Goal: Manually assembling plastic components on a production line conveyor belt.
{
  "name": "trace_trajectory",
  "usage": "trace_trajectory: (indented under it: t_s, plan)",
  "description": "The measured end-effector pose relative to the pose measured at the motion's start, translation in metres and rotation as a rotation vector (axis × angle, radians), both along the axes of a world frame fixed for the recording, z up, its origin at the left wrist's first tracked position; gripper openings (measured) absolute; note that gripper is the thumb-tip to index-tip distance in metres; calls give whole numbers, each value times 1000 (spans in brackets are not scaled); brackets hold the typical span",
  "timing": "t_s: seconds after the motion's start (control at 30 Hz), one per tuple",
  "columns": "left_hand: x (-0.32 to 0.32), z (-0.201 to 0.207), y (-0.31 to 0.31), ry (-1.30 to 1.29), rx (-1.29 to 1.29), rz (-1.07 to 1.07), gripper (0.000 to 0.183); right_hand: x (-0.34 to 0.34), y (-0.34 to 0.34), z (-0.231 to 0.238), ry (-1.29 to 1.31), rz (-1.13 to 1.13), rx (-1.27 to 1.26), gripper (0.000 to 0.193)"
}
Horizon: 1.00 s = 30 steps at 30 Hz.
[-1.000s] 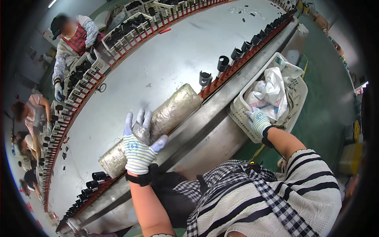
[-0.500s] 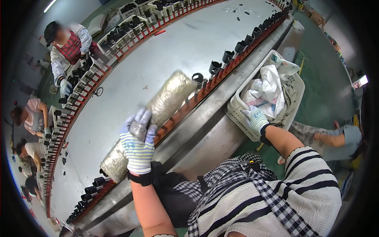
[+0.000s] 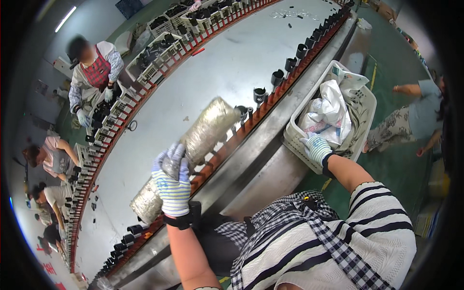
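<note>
My left hand (image 3: 172,186), in a striped knit glove, is closed on the middle of a long roll (image 3: 210,130) wrapped in shiny, crinkled clear film. The roll lies slantwise over the near edge of a pale table, and its two ends stick out on either side of the hand. A grey shiny patch shows between thumb and fingers; I cannot tell what it is. My right hand (image 3: 319,147), gloved alike, grips the near-left rim of an off-white plastic basket (image 3: 299,151). Inside the basket lie a crumpled white bag (image 3: 334,108) and greyish-green material.
Upright red-brown pegs line the table's (image 3: 179,96) edges, many bearing black cup-shaped parts (image 3: 277,77). Crates of black parts (image 3: 159,53) stand along the far side. Several co-workers work there, one in a red checked apron (image 3: 96,72). Another person (image 3: 420,111) is at the right.
The whole view has shifted slightly. My left hand stays on the roll and my right hand on the basket rim. The person at the right and the co-worker in the checked apron have changed posture.
</note>
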State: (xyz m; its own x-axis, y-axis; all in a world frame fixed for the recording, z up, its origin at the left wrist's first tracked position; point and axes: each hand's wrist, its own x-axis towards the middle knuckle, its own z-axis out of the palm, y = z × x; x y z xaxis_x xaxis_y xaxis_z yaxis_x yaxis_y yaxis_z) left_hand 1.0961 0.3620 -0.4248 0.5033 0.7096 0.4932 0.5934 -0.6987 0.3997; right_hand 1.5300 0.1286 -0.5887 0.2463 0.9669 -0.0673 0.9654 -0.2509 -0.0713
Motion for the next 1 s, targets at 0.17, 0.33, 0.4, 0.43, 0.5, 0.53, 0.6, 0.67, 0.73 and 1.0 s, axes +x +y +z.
trace_trajectory:
  t_s: [0.17, 0.33, 0.4, 0.43, 0.5, 0.53, 0.6, 0.67, 0.73, 1.0]
  plan:
    - [-19, -18, 9, 107, -38, 3, 29, -3, -1, 1, -48, 22, 18, 32]
    - [-7, 1, 2, -30, 56, 52, 30, 2, 1, 3, 6, -27, -2, 31]
    - [-2, 0, -2, -72, 17, 35, 30, 4, 0, 2, 9, -28, -14, 31]
    - [-2, 1, -4, -121, -19, 35, 30, 5, 1, 3, 6, -15, -21, 31]
    - [-6, -11, 6, 57, -6, -59, 29, 6, 2, 4, 22, -21, -14, 31]
    - [-4, -19, 5, 72, -56, -13, 30, 6, 4, 6, 30, -15, -17, 31]
    - [-5, -22, 1, 91, -107, 33, 30, 9, 3, 5, 52, -21, -29, 31]
    - [-4, -15, 4, 17, -201, 12, 32, 14, 1, 2, 61, -23, -20, 31]
    - [2, -4, -3, 32, -125, 20, 32, 17, 1, 2, 77, -27, -13, 31]
    - [3, -8, -2, 56, -235, 54, 30, 18, 8, 16, 92, -25, -33, 32]
